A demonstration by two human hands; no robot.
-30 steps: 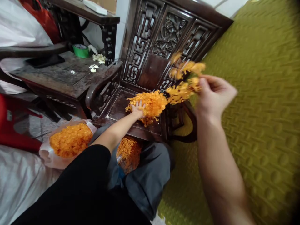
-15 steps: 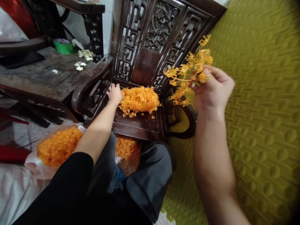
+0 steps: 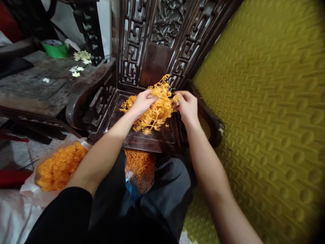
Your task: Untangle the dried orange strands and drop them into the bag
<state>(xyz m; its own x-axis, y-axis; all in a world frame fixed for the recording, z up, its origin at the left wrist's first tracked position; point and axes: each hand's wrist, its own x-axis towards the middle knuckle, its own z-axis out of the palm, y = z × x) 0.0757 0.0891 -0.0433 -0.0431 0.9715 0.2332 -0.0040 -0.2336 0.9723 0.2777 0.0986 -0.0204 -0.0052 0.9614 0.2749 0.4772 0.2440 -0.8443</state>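
Observation:
A heap of stringy orange flower sprigs (image 3: pixel 152 115) lies on the seat of a dark carved wooden chair (image 3: pixel 149 139). My left hand (image 3: pixel 142 103) grips the left side of the heap from above. My right hand (image 3: pixel 186 106) pinches sprigs at the heap's right edge, the two hands close together over the pile. Both forearms reach forward over my lap.
A plastic bag of orange petals (image 3: pixel 59 166) sits at my lower left, another bag of orange sprigs (image 3: pixel 138 166) between my knees. A dark side table (image 3: pixel 38 84) holds a green tape roll (image 3: pixel 54 49) and small white flowers (image 3: pixel 81 56). A yellow-green textured mat (image 3: pixel 266 118) fills the right.
My right hand has come down and left from mid-air with its orange sprig to the heap. My left hand has moved from the heap's left edge onto it.

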